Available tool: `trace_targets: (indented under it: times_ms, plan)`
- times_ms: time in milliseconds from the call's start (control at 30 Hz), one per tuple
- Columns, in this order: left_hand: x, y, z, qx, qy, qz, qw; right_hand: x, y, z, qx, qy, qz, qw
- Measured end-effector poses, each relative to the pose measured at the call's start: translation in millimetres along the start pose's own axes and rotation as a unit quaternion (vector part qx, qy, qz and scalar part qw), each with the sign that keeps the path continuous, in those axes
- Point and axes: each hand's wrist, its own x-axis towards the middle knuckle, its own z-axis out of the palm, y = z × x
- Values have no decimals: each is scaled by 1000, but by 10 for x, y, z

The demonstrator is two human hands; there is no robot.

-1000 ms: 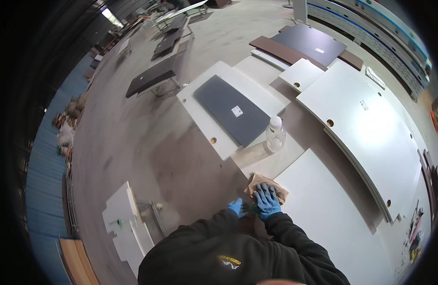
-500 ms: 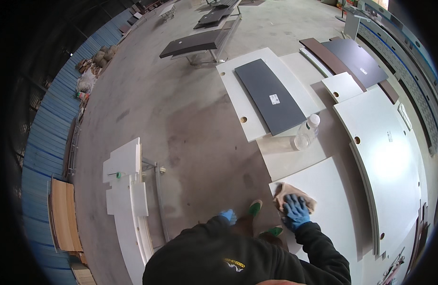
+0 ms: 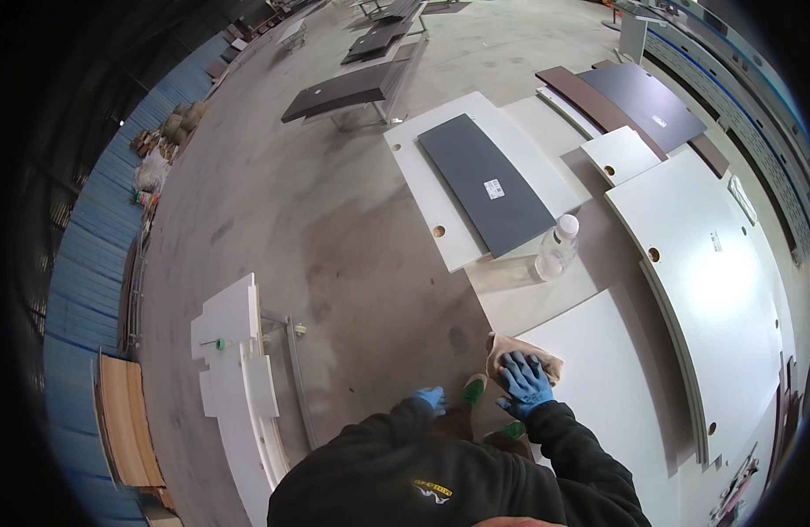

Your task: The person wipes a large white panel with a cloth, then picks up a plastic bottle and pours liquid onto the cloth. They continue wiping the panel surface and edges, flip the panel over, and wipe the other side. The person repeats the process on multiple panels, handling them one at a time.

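My right hand [image 3: 525, 383], in a blue glove with darker fingers, holds a tan cloth [image 3: 552, 367] down against a white panel [image 3: 589, 386]. Its fingers curve over the cloth, which sits at the panel's far left corner. My left hand [image 3: 433, 400], also gloved in blue, hangs over the floor left of the panel. It holds nothing, with its fingers loosely apart. Beyond the cloth stands a clear bottle with a white cap [image 3: 558, 249]. A dark grey panel [image 3: 486, 184] bearing a white label lies on a larger white panel [image 3: 444, 233].
Stacked white panels [image 3: 699, 290] with round holes lie to the right. Brown [image 3: 598, 105] and dark [image 3: 646, 101] panels lie farther back. At left, white boards [image 3: 234, 360] rest on a metal-framed cart [image 3: 292, 369]. A long machine [image 3: 730, 105] runs along the far right.
My right hand and the cloth have slid left over the white panel to its far left corner. The whole view has shifted slightly. My left hand still hangs free.
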Motion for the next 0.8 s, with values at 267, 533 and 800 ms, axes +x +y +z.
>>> trace_targets:
  times_ms: [267,533,800]
  plan:
    - [133,258,511,-213,6,-148,966,363,233,264,44,2,20,999]
    - [-450,1218,1019,-258,-112,-212,936,-329,1771,-351,-108,110,382,911]
    - [-604,1723,1428,-240,-119,-239,934,-1928,1167,-421,-182,66,560,805]
